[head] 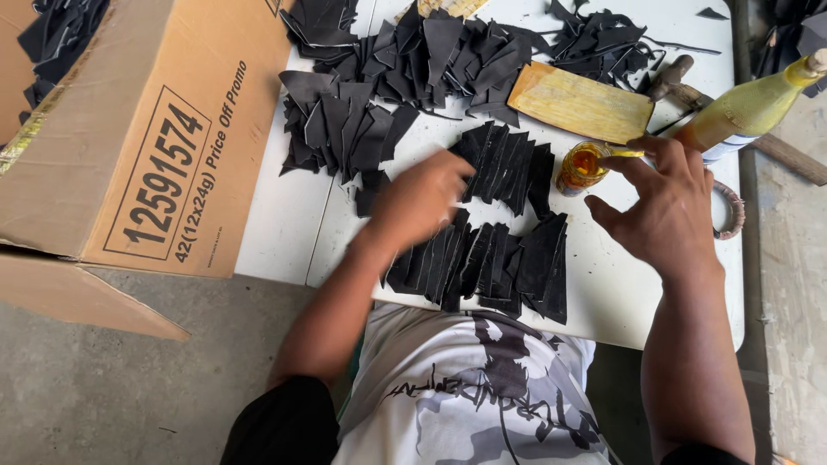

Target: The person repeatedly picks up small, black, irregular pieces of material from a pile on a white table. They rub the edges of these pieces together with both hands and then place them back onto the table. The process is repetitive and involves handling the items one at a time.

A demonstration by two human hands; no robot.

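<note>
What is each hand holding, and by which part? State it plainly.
The right hand pinches a thin yellow stick by its near end, its far end at the small glue jar. The left hand rests on the row of black pieces; no grip shows.

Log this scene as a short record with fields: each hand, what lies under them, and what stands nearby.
left hand: resting on fanned black pieces, held flat
right hand: holding a thin yellow stick over a small jar of amber liquid
table: white, with loose black piles behind
nearby: yellow board, bottle, cardboard box on the left
</note>
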